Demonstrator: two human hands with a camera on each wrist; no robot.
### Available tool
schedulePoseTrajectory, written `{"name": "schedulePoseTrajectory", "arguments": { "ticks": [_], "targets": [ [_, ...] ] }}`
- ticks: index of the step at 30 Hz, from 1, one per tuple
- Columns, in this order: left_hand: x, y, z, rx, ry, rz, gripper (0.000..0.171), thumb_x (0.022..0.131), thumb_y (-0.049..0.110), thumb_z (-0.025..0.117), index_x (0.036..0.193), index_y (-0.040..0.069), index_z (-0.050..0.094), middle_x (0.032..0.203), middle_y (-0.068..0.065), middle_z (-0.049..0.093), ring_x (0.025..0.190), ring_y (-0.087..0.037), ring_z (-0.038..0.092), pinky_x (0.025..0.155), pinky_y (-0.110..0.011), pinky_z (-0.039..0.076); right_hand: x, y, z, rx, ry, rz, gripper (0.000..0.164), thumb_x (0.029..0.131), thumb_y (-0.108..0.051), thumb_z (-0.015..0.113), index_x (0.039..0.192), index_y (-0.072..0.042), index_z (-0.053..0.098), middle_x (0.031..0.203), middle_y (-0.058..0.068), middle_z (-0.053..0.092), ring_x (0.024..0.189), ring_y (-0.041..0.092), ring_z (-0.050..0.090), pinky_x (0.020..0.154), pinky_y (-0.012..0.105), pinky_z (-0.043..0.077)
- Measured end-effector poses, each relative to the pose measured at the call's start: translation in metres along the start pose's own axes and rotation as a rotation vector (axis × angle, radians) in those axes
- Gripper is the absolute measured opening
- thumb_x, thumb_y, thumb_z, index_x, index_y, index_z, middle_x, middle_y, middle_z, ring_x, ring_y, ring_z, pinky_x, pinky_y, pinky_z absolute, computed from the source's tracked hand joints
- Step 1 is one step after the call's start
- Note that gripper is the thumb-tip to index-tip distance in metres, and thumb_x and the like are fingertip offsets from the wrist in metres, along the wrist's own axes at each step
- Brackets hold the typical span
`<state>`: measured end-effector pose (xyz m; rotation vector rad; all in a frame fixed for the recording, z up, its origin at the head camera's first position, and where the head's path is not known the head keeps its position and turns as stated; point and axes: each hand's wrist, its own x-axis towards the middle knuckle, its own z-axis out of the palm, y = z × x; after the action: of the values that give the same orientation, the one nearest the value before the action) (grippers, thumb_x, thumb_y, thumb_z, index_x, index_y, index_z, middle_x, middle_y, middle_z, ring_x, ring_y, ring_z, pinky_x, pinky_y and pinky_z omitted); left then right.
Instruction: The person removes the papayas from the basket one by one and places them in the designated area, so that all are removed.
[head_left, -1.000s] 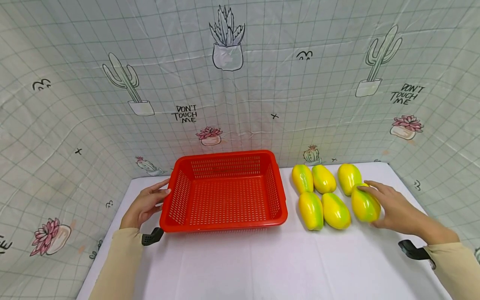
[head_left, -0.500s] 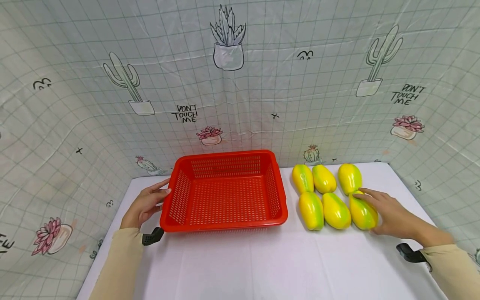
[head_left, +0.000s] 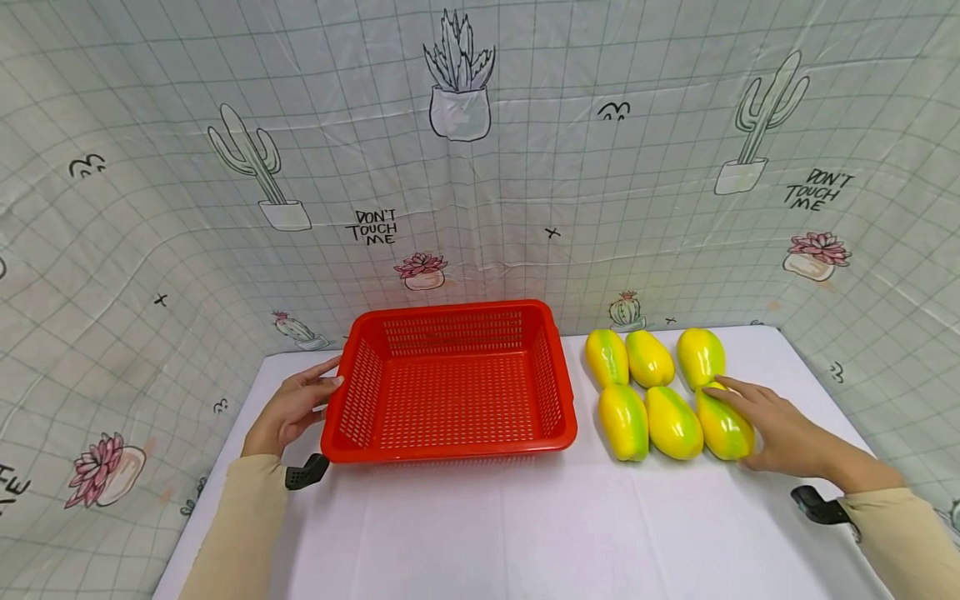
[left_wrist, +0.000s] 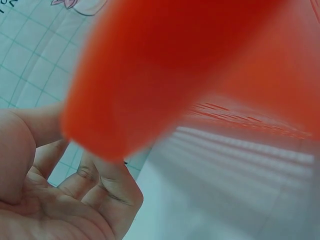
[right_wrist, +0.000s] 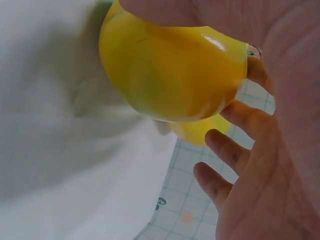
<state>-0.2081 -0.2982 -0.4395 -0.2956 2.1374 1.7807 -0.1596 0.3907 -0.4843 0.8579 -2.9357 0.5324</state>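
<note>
On the left side of the red plastic basket, my left hand holds the rim, thumb against its edge. The left wrist view shows the fingers bent around and below the blurred red rim. Nothing lies in the basket. At the right, my right hand grips a yellow-green mango, the nearest one on the right end of the group. Seen from the right wrist, the thumb lies along one side of this mango and a fingertip touches the other, while two fingers stay off it.
Several more mangoes stand in two rows beside the basket, among them a front one and a back one. A white cloth covers the table. A grid-patterned curtain with cactus drawings rises behind and at both sides.
My right hand has lowered the mango and brought it slightly left and nearer, into line with the front row. My left hand and the basket have stayed in place.
</note>
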Motion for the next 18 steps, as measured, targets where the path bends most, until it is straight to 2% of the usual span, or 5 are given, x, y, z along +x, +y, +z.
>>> {"name": "schedulePoseTrajectory", "arguments": {
  "ticks": [9, 18],
  "targets": [
    [-0.0002, 0.0012, 0.0015, -0.005, 0.018, -0.014, 0.066, 0.11, 0.024, 0.059, 0.167, 0.012, 0.03, 0.116, 0.007, 0.07, 0.099, -0.008, 0.066, 0.086, -0.028, 0.057, -0.0027, 0.0034, 0.0005, 0.015, 0.013, -0.022, 0.111, 0.055, -0.004, 0.1, 0.152, -0.008, 0.046, 0.151, 0.032, 0.042, 0.127, 0.055, 0.044, 0.093, 0.07, 0.039],
    [-0.0018, 0.0016, 0.0013, -0.013, 0.007, -0.007, 0.066, 0.11, 0.024, 0.059, 0.167, 0.01, 0.03, 0.115, 0.009, 0.073, 0.099, -0.007, 0.067, 0.085, -0.029, 0.054, -0.0029, 0.0046, 0.0001, 0.026, 0.016, -0.031, 0.111, 0.056, -0.005, 0.1, 0.153, -0.008, 0.046, 0.15, 0.033, 0.043, 0.127, 0.055, 0.045, 0.093, 0.07, 0.039]
  ]
}}
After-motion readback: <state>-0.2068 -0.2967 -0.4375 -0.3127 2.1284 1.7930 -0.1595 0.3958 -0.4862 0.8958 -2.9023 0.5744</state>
